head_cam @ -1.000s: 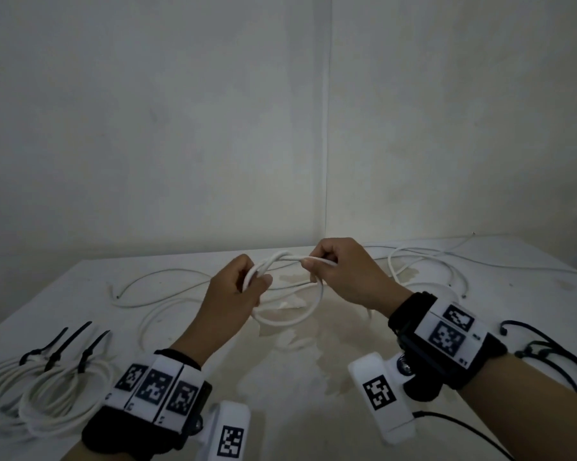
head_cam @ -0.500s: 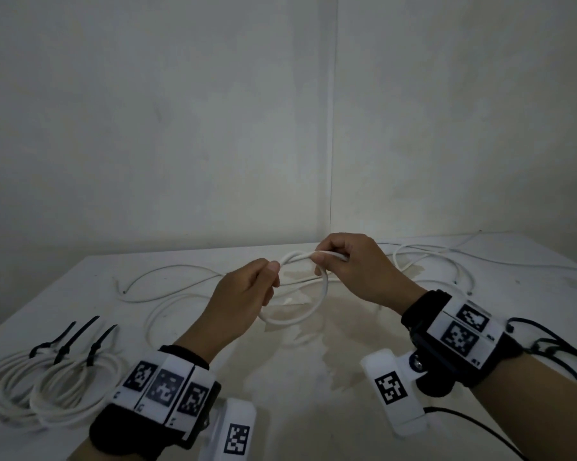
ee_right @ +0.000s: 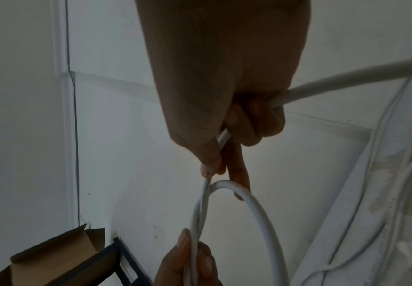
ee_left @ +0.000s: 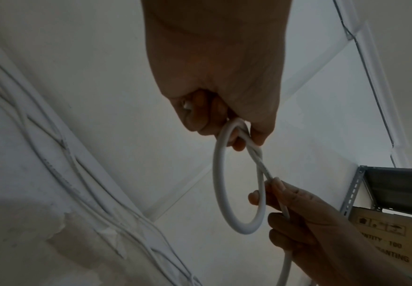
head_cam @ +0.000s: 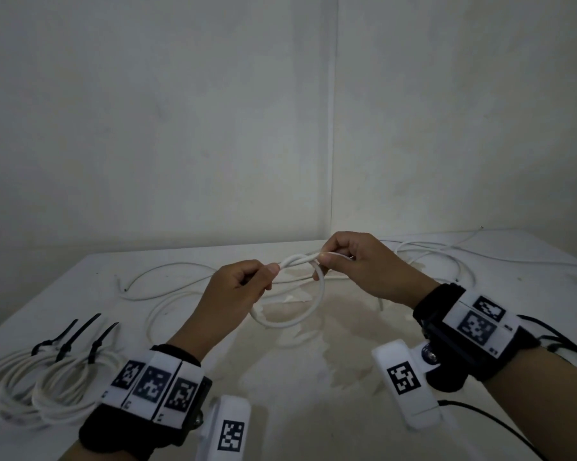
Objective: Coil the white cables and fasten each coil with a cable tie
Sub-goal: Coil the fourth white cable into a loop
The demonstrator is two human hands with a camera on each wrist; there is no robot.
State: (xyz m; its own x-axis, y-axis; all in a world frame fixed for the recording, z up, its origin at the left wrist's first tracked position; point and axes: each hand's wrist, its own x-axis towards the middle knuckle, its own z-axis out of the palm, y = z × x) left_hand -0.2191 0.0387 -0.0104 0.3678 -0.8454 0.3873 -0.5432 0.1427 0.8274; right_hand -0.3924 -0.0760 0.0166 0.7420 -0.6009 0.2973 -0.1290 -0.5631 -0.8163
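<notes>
I hold a white cable above the white table, with one small loop hanging between my hands. My left hand pinches the cable at the loop's left end, thumb on top. My right hand pinches it where the strands cross, and the rest trails off to the right. In the left wrist view the loop hangs below my left hand. In the right wrist view my right hand grips the cable. Three coiled white cables with black ties lie at front left.
Loose white cables sprawl over the back of the table up to the wall corner. Thin black strands lie at the right edge behind my right wrist. A metal shelf with a cardboard box stands beside the table.
My left hand slid out of the loop and now pinches only its end. The hands drew slightly apart, leaving one small loop with crossed strands between them.
</notes>
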